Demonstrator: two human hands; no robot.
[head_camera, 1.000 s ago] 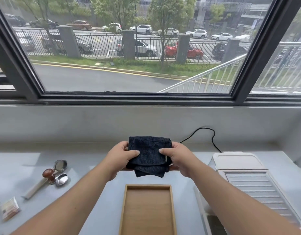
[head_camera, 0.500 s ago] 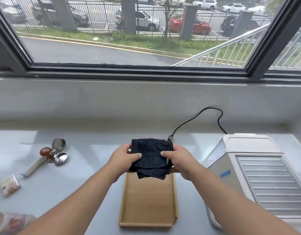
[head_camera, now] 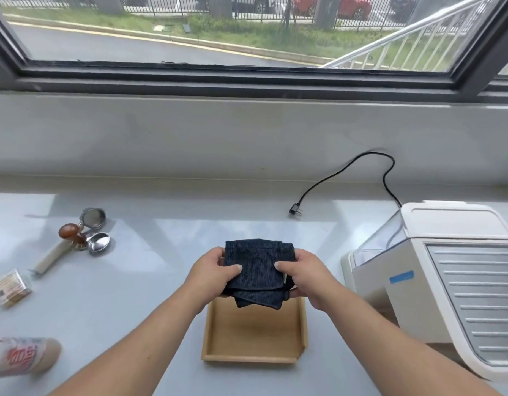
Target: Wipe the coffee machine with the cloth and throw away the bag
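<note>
A folded dark blue cloth (head_camera: 257, 270) is held above the far end of a wooden tray (head_camera: 254, 358). My left hand (head_camera: 211, 274) grips its left edge, thumb on top. My right hand (head_camera: 305, 274) grips the right edge the same way. The white coffee machine (head_camera: 447, 281) stands at the right, a strip of blue tape on its side. A printed bag (head_camera: 21, 357) lies at the lower left edge, partly cut off.
A tamper, a filter basket and a wooden-handled portafilter (head_camera: 81, 238) lie at the left on the grey counter (head_camera: 132, 281). A small packet (head_camera: 9, 287) sits near the left edge. The machine's black cord and unplugged plug (head_camera: 295, 210) lie behind, under the window sill.
The view has tilted down, so the tray, the machine's side and the bag now show. Both hands have lowered the cloth toward the tray, grip unchanged.
</note>
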